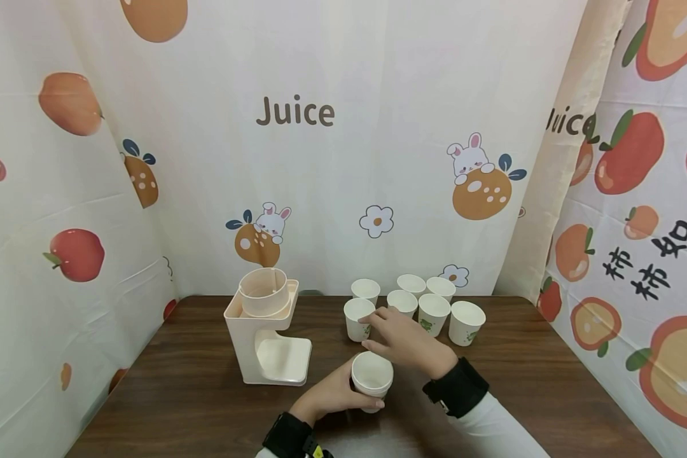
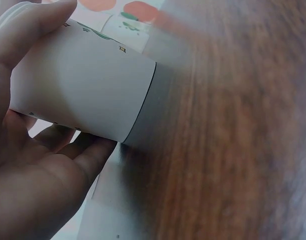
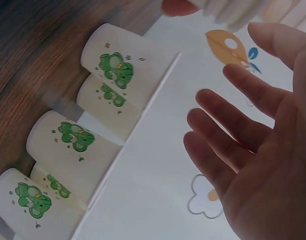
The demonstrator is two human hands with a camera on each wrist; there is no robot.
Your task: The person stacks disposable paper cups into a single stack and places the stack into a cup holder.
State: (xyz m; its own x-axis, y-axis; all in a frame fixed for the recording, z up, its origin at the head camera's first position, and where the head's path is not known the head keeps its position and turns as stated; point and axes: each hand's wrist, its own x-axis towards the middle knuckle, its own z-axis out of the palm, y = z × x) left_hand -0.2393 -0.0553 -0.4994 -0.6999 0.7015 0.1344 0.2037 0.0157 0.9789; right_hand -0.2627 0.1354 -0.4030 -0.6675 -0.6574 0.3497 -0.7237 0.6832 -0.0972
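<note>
My left hand (image 1: 339,389) grips a small stack of white paper cups (image 1: 372,374) near the front middle of the table. The left wrist view shows the thumb and fingers curled round the outer cup (image 2: 88,80), close above the wood. My right hand (image 1: 405,338) is just beyond the stack, its fingers spread and holding nothing. In the right wrist view that hand (image 3: 263,135) is plainly loose, with the blurred rims of the stack (image 3: 233,11) above it. Nearest to its fingertips in the head view stands a single paper cup (image 1: 357,318), partly covered by them.
Several more white paper cups (image 1: 466,323) with green animal prints stand in rows at the back right. A cream-coloured machine (image 1: 242,343) with a round top container (image 1: 263,292) and flat base is on the left. Fruit-printed curtains (image 1: 343,165) enclose the dark wooden table (image 1: 183,381).
</note>
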